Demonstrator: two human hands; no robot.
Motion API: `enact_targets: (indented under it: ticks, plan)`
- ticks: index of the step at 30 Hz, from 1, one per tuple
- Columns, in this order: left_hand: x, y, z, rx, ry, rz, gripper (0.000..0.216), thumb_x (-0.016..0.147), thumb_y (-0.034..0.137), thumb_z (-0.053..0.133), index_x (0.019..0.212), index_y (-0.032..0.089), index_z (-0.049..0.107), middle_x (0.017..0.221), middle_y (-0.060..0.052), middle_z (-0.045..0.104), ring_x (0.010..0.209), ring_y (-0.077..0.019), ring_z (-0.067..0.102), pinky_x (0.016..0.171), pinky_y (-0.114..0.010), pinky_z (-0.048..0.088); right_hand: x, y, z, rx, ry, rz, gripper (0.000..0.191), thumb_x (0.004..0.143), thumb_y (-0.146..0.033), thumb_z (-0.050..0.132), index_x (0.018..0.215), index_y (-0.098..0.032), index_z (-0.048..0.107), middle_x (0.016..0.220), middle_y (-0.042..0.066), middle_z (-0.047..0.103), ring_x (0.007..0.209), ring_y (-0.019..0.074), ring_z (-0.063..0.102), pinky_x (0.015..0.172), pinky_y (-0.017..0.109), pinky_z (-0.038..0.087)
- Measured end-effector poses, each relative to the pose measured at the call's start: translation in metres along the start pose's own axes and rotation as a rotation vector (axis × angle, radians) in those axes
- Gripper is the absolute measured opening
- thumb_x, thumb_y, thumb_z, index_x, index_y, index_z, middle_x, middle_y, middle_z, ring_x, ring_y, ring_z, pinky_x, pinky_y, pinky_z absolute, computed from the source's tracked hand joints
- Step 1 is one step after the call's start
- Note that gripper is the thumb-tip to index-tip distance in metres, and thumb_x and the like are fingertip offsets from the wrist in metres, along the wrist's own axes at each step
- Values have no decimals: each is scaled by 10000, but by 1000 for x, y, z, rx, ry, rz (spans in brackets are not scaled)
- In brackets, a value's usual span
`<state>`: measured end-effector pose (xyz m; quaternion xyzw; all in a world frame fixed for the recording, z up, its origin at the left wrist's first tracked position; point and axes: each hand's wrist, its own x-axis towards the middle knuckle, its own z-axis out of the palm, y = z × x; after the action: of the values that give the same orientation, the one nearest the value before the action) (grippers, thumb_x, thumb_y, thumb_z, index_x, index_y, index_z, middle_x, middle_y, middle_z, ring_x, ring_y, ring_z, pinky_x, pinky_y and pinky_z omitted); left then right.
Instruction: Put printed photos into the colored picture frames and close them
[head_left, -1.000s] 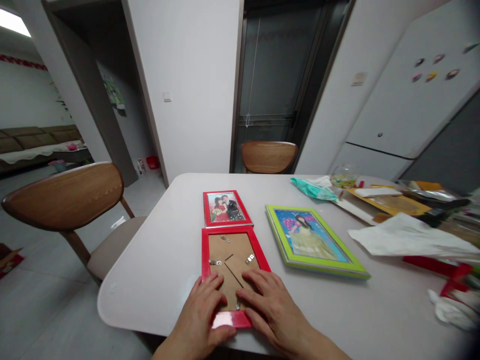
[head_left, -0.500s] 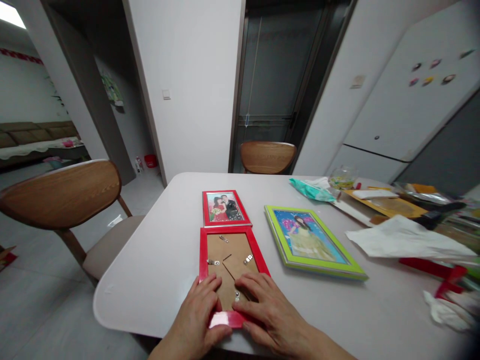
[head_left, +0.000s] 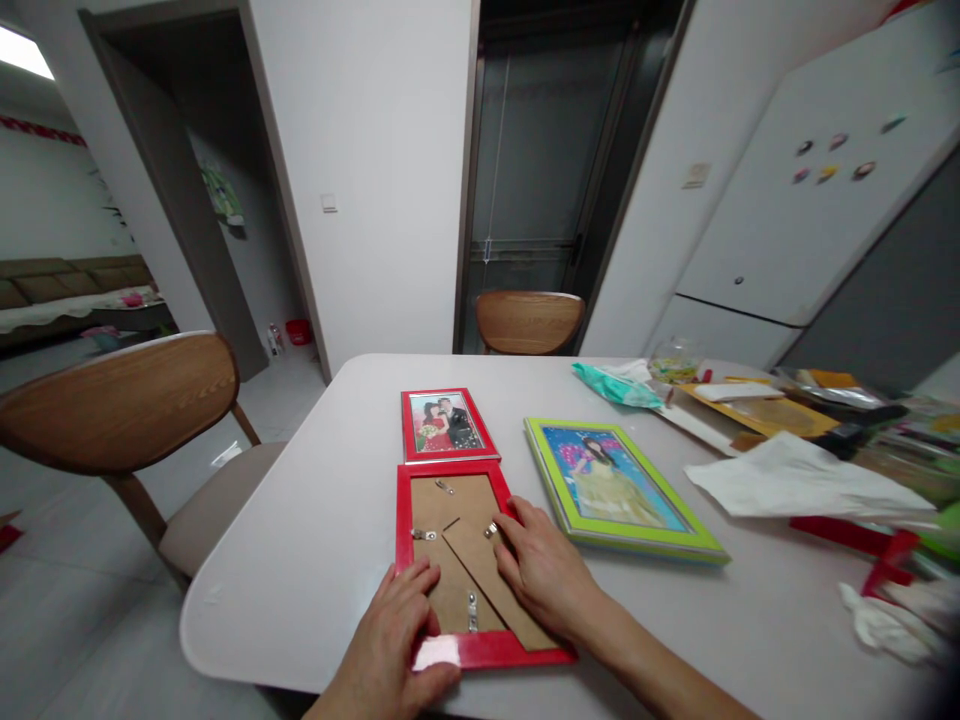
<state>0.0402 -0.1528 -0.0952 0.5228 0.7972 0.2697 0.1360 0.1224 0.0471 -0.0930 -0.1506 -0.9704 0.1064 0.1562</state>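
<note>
Your left hand (head_left: 396, 632), half open, resting on a red frame (head_left: 444, 580); your right hand (head_left: 549, 565), loosely curled at a metal clip (head_left: 490, 530), whether pinching, cannot tell.

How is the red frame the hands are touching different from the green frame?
The near red frame lies with its brown back up; the green frame lies with its picture up. The near red frame has the left hand and right hand on it; the green frame has neither. Both are on the white table.
</note>
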Motion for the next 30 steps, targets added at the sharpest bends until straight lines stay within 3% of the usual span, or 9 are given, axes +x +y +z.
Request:
enact_targets:
  ticks: [5, 10, 15, 22, 26, 30]
  plan:
    - [0, -2, 2, -51, 64, -21, 182, 590, 230, 638, 722, 181, 522, 1317, -134, 345, 1237, -267, 243, 973, -458, 281, -4, 0, 1, 73, -19, -17, 230, 805, -206, 351, 849, -136, 566, 1003, 114, 485, 900, 196, 470, 805, 325, 385]
    - [2, -6, 3, -103, 99, -17, 195, 546, 165, 651, 684, 181, 515, 1316, -128, 350, 1247, -253, 220, 975, -430, 287, -7, 2, -2, 16, 5, -39, 253, 778, -210, 396, 950, -124, 560, 1076, 132, 479, 996, 236, 425, 854, 373, 349]
    - [2, -6, 2, -92, 95, -19, 209, 536, 141, 657, 684, 183, 516, 1298, -123, 381, 1243, -236, 238, 974, -409, 297, 6, -26, -2, 99, -26, -167, 265, 788, -188, 410, 1015, -177, 547, 1047, 82, 515, 964, 199, 439, 837, 340, 351]
    - [1, -8, 4, -63, 107, 0, 226, 513, 140, 675, 680, 178, 527, 1293, -128, 386, 1230, -255, 264, 983, -417, 285, 44, -58, 21, 129, -69, -190, 162, 785, -215, 451, 734, -183, 602, 748, 29, 557, 742, 151, 494, 676, 262, 374]
    - [2, -9, 4, -60, 98, -5, 253, 494, 136, 688, 692, 174, 535, 1279, -131, 406, 1226, -265, 272, 986, -421, 279, 51, -56, 29, 89, -26, -125, 160, 770, -159, 447, 693, -168, 587, 722, 37, 568, 717, 151, 499, 665, 254, 373]
    - [3, -11, 4, -72, 90, 5, 246, 507, 164, 693, 696, 170, 536, 1278, -135, 406, 1225, -272, 271, 982, -429, 281, 52, -55, 28, 93, -62, -169, 158, 754, -152, 464, 668, -178, 594, 715, 27, 570, 721, 143, 498, 675, 241, 368]
